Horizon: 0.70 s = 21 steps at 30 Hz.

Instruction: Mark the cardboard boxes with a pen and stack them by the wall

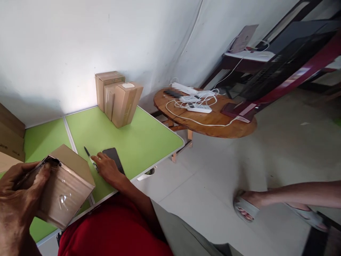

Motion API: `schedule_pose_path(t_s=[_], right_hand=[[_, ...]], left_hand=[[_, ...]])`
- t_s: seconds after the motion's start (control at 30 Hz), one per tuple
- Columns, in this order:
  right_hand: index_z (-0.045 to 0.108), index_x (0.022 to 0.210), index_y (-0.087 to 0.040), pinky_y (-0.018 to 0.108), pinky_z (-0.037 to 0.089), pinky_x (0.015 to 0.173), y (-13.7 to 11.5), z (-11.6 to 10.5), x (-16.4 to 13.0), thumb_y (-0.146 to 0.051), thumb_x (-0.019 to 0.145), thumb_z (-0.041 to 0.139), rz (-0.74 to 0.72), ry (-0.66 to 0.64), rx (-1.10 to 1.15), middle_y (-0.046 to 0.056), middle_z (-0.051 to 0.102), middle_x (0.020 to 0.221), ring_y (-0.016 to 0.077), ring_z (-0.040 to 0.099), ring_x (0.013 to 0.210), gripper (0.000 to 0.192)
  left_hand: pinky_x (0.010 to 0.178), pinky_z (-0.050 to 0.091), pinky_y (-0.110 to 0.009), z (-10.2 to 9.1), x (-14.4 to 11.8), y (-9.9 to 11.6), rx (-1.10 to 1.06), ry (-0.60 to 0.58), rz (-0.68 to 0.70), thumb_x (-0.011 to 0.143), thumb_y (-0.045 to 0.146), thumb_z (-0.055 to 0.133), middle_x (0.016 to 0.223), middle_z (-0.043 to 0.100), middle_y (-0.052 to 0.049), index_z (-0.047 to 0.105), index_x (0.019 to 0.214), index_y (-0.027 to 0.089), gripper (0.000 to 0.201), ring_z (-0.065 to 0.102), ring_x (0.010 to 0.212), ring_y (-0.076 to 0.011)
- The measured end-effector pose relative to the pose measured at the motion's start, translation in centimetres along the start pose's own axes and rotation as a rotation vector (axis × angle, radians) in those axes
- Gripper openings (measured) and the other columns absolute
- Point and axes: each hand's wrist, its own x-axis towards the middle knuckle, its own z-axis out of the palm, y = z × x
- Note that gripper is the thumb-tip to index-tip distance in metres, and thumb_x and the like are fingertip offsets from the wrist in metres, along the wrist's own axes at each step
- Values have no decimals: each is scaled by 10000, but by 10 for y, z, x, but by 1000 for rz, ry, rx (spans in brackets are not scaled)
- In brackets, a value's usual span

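Near left, our left hand [16, 199] grips a film-wrapped brown cardboard box [65, 186] above the green folding table [144, 138]. Further right, our right hand [105, 167] lies flat, fingers loosely spread, on a black pen [89, 155] beside a dark phone [114, 158].

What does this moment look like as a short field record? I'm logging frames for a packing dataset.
left hand: grips a plastic-wrapped cardboard box, held above the table edge
right hand: rests on the green table, fingers at a pen, beside a dark phone
table rear: three upright cardboard boxes by the wall
beyond: round wooden table with power strips and white cables
floor: another person's sandalled foot
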Motion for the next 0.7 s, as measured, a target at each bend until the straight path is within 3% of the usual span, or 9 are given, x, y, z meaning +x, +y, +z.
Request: schedule_pose_path(t_s=[0.07, 0.2, 0.4, 0.57, 0.7], right_hand=[[684, 1464, -213, 381, 637, 883, -3, 2, 23, -43, 1104, 481, -54, -72, -90, 203, 709, 1453, 325, 683, 1301, 447], [680, 1418, -170, 426, 641, 948, -2, 4, 54, -101, 1150, 458, -214, -192, -235, 223, 678, 1487, 324, 635, 1316, 356], [716, 1222, -147, 404, 580, 1009, 8, 5, 73, -119, 1171, 438, -400, -272, -328, 183, 728, 1339, 283, 654, 1255, 284], [719, 1160, -172, 386, 557, 970, 20, -7, 82, -103, 1133, 503, -353, -198, -291, 170, 764, 1255, 268, 698, 1133, 228], [701, 1155, -144, 402, 563, 902, 38, -32, 84, -41, 1070, 477, -176, 7, -181, 226, 770, 1228, 305, 728, 1071, 261]], left_hand=[[687, 611, -432, 0, 0, -1, -8, 11, -44, 832, 624, 820, 1010, 853, -28, 847, 1039, 322, 368, 810, 959, -326], [740, 626, -444, 2, 1, -2, -2, 27, -1, 784, 627, 860, 969, 849, -28, 855, 982, 315, 369, 803, 897, -305], [888, 588, -494, -2, 4, -5, 43, -35, 85, 963, 679, 650, 1055, 840, -46, 810, 1028, 344, 377, 783, 983, -307], [763, 564, -338, -4, 9, -6, 52, 16, 158, 983, 534, 663, 941, 826, -28, 806, 951, 259, 311, 752, 851, -224], [763, 562, -302, -3, 7, -2, 36, 14, 211, 1002, 494, 657, 939, 823, -26, 815, 957, 238, 303, 746, 838, -198]])
